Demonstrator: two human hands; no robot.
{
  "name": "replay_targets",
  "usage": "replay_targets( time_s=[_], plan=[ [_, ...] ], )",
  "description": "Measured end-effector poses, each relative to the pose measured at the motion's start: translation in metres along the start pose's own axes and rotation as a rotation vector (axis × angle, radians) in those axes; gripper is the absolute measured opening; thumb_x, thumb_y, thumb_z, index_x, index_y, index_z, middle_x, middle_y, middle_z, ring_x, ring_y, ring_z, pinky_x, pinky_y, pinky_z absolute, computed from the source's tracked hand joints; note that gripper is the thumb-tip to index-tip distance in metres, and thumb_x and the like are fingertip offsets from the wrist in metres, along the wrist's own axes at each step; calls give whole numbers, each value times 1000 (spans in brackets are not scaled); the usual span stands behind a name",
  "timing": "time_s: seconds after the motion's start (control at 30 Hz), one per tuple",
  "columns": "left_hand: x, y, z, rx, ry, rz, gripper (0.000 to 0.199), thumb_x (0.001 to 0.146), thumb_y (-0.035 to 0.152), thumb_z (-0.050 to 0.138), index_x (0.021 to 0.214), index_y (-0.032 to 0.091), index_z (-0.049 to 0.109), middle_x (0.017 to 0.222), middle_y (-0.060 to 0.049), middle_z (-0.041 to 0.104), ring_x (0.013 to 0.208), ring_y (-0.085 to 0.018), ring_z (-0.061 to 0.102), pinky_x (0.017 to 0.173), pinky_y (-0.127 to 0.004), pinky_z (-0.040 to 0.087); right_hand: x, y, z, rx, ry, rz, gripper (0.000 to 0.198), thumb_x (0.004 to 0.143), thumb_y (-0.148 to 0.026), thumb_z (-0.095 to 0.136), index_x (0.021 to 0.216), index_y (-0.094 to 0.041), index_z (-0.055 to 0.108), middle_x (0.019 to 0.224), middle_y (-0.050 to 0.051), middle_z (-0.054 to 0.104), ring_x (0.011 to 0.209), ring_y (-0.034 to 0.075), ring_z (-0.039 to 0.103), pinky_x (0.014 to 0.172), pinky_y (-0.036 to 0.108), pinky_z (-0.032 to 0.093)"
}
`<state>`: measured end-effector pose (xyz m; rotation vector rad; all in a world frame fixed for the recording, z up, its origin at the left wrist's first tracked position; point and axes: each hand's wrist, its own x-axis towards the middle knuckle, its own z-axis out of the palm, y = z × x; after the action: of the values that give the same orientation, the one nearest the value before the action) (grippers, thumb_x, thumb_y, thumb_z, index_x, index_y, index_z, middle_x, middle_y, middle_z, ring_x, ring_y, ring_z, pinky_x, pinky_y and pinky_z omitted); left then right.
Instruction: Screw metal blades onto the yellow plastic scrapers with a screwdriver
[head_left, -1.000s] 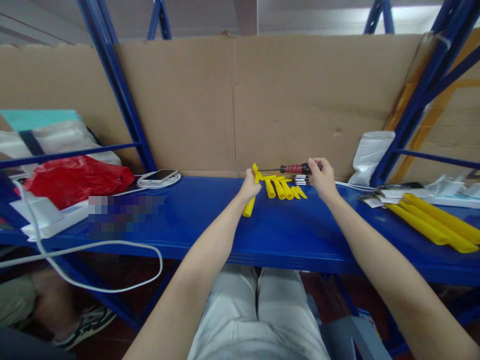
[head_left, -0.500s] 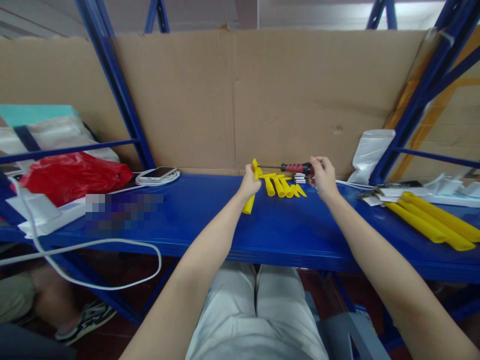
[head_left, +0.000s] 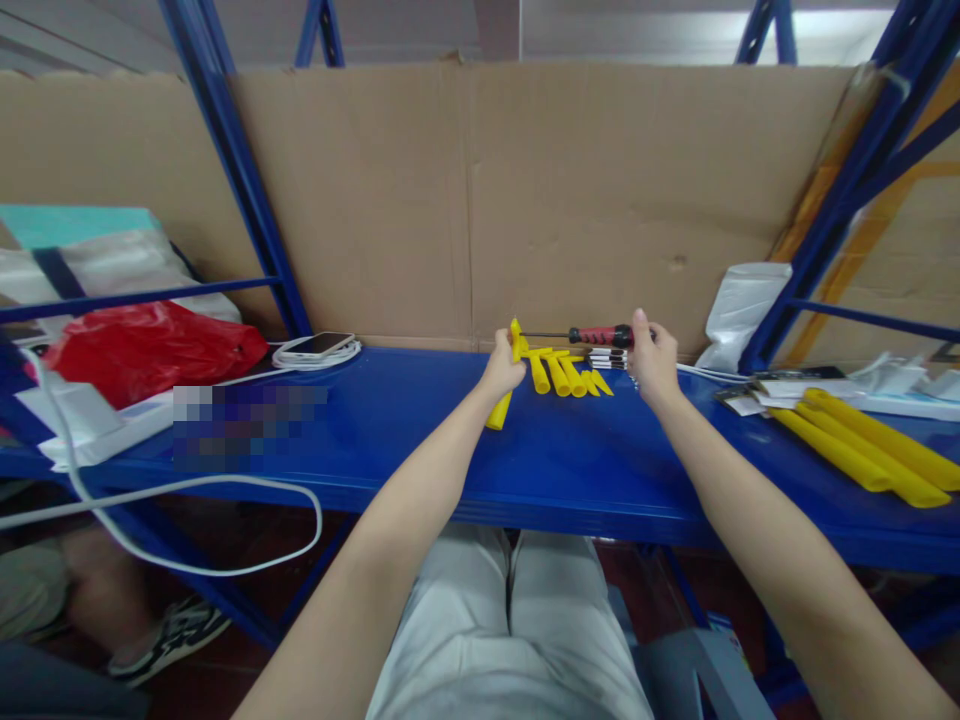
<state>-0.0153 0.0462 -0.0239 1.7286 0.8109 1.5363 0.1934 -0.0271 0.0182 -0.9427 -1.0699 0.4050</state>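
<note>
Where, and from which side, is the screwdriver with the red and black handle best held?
Best by its thick handle, probably from the right: the screwdriver is nearly level, its thin shaft pointing left to the yellow plastic piece in the left hand. The right hand is at the handle's end.

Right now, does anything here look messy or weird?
Yes: a white cable loops past the front edge of the blue table on the left, which looks untidy. The short yellow pieces lie side by side and look fine.

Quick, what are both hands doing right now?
Left hand: closed, holding a yellow piece.
Right hand: closed, holding a screwdriver by its handle.
</note>
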Motion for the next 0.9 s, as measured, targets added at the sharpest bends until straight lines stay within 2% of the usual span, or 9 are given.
replay_targets(
  time_s=[0.17,0.37,0.53,0.67,0.83,0.9],
  plan=[
    [0,-2,-1,24,11,-17,58,60,-7,55,109,19,41,122,-12,61,127,-26,52,109,-42,36,0,-3,1,34,-33,90,45,70,-62,69,77,-24,47,44,-9,45,33,11,40,31,22,24],
    [0,-2,-1,33,27,-31,59,60,-7,53,111,19,41,124,-13,60,129,-26,50,109,-41,36,-1,-3,0,53,-71,70,46,71,-63,69,73,-23,47,40,-10,37,31,8,34,31,22,22],
    [-1,2,-1,56,22,-25,57,59,-6,53,109,19,39,121,-14,61,127,-27,52,108,-43,38,-1,-4,1,66,-64,47,46,70,-63,69,74,-24,46,43,-10,42,31,9,38,29,21,23],
    [-1,1,-1,53,14,-18,57,59,-6,52,108,20,39,118,-12,62,127,-27,52,109,-45,37,-1,-3,1,52,-56,59,47,72,-64,67,70,-24,44,39,-11,33,29,8,33,29,22,21],
    [0,-1,-1,47,19,-12,58,59,-6,53,110,19,39,120,-14,61,127,-28,52,109,-46,36,-3,-6,2,59,-37,84,40,71,-58,69,73,-24,47,44,-9,44,31,10,39,28,22,25],
    [0,-1,-1,46,21,-15,59,59,-6,53,111,18,39,119,-14,61,126,-28,53,109,-46,37,-3,-6,2,35,-43,75,43,72,-61,66,70,-24,45,41,-9,41,30,9,37,28,22,23]
  ],
)
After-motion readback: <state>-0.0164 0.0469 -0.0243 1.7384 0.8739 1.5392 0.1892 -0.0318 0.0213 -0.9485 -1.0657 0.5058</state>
